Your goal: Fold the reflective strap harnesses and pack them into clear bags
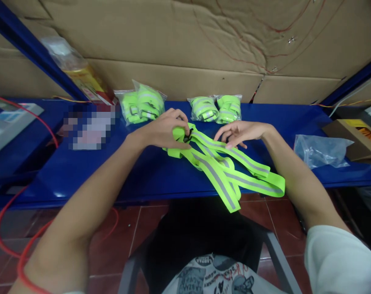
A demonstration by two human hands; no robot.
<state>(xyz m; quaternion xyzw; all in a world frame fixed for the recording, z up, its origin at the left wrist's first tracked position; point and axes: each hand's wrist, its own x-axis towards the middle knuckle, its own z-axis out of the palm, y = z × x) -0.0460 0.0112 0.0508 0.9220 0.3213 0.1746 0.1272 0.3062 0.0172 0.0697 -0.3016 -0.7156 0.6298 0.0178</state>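
A neon yellow-green reflective strap (217,173) with a grey stripe lies in loose loops on the blue table, its ends hanging over the front edge. My left hand (167,128) is closed around its far left end, thumb and fingers on either side, beside a black buckle (189,134). Over the upper right loop, my right hand (243,132) is spread with fingers loosely bent. Its thumb tip comes down at the strap; whether it touches is hard to tell. Bagged straps of the same colour stand behind: two bags (142,104) at left, two more (214,109) at right.
A cardboard wall backs the blue table (90,175). At left are a plastic bottle (78,73), a pixelated patch and red hoses (7,228). To the right lie a clear plastic bag (321,151) and an open cardboard box (353,141). Blue posts frame both sides.
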